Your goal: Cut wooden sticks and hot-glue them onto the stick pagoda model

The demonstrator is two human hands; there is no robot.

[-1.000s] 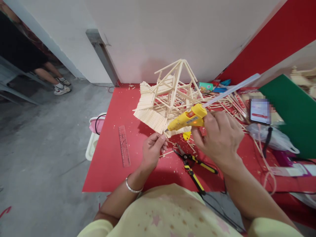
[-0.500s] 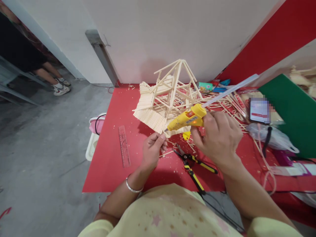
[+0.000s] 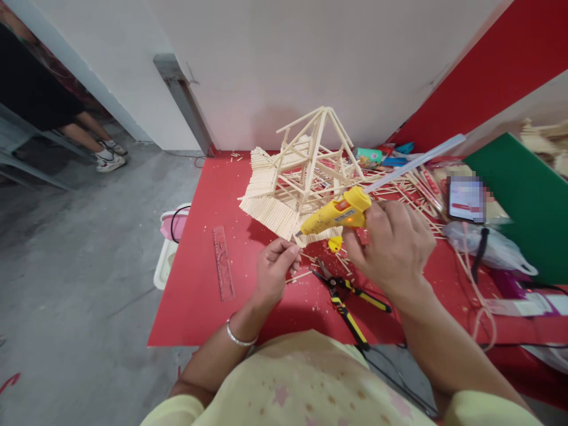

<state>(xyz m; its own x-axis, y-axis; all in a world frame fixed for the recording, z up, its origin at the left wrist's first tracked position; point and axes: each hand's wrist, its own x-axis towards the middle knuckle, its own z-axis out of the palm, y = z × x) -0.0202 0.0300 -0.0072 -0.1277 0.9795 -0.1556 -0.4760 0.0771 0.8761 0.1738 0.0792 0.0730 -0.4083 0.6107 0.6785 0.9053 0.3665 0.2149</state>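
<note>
My right hand (image 3: pixel 393 248) grips a yellow glue gun (image 3: pixel 336 216) with a long clear glue stick (image 3: pixel 415 163) poking out of its back. Its nozzle points left and down at a short wooden stick that my left hand (image 3: pixel 273 272) pinches between thumb and fingers. Just behind stands a roof-shaped model of thin wooden sticks (image 3: pixel 299 174) on the red table (image 3: pixel 199 284). A silver bangle sits on my left wrist.
A clear ruler (image 3: pixel 223 262) lies left of my hands; yellow-handled pliers (image 3: pixel 348 302) lie in front. Loose sticks, a phone (image 3: pixel 465 198), a plastic bag and a green board (image 3: pixel 528 201) crowd the right. A person's legs show far left on the concrete floor.
</note>
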